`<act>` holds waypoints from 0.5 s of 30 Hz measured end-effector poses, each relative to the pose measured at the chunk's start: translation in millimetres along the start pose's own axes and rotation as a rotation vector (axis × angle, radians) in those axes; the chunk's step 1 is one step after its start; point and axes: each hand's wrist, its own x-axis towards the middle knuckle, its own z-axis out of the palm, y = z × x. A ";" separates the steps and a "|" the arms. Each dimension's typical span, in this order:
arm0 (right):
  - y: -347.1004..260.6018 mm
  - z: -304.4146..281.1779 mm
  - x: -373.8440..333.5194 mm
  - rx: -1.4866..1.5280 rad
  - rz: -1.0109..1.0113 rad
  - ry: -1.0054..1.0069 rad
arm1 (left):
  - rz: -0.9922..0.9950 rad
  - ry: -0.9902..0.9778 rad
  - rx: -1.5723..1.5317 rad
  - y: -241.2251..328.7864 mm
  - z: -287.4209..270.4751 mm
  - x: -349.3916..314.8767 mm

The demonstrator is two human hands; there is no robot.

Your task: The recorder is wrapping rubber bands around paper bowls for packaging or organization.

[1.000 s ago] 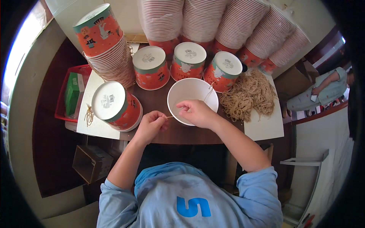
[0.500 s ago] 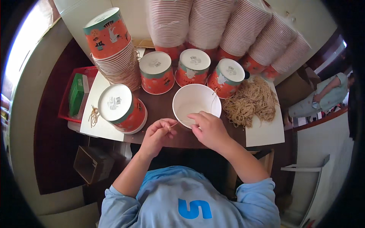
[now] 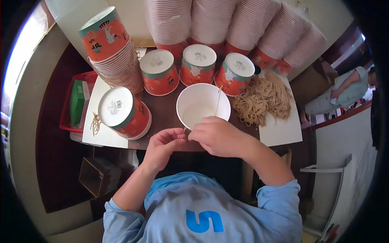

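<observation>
A paper bucket (image 3: pixel 187 94) with a white inside stands open end up in front of me, at the table's near edge. A thin tan cord (image 3: pixel 218 101) passes through its far right rim and stretches down across the opening to my right hand (image 3: pixel 219 137), whose closed fingers pinch it at the near rim. My left hand (image 3: pixel 165 148) is closed at the near left of that rim, its fingertips on a short bit of cord beside the right fingertips. How the cord passes between the two hands is hidden by the fingers.
Upside-down orange and green buckets (image 3: pixel 123 113) stand around the open one. A tangled heap of tan cords (image 3: pixel 263 99) lies at right, a few loose cords (image 3: pixel 95 124) at left. Tall bucket stacks (image 3: pixel 210 22) line the back. A person (image 3: pixel 344 91) is at far right.
My right hand has moved left and down to meet the left hand at the near rim. The cord from the far rim is now drawn straight. My view has shifted slightly.
</observation>
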 end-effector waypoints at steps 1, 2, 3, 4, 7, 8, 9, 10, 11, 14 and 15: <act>-1.4 -0.5 4.4 -0.004 -0.022 -0.074 | 0.036 0.007 0.126 2.1 6.9 -0.3; -1.7 -0.4 10.0 -0.004 -0.042 -0.147 | 0.070 0.012 0.252 4.1 11.1 0.6; -1.8 -0.4 15.4 0.002 -0.030 -0.146 | 0.057 0.008 0.253 1.7 10.6 1.9; -1.0 -0.1 22.0 0.051 -0.053 -0.126 | 0.150 -0.018 0.460 -2.2 8.3 3.8; 4.1 0.5 30.3 0.104 -0.073 -0.060 | 0.233 -0.007 0.656 0.0 12.6 12.6; 7.3 3.7 29.1 0.112 -0.045 0.003 | 0.285 0.016 0.664 0.1 11.7 15.0; 9.7 5.8 27.2 0.121 -0.015 0.066 | 0.337 0.038 0.672 2.3 13.3 17.4; 10.8 6.1 24.7 0.093 -0.001 0.157 | 0.266 0.043 0.691 8.5 15.4 16.0; 9.2 7.4 21.8 0.104 0.003 0.156 | 0.204 0.015 0.614 12.0 12.0 16.0; 2.5 3.0 4.0 -0.110 0.209 0.385 | 0.134 -0.034 0.526 18.0 -0.1 19.7; 2.2 4.7 -2.8 -0.103 0.209 0.382 | 0.115 -0.048 0.513 20.1 -1.7 20.2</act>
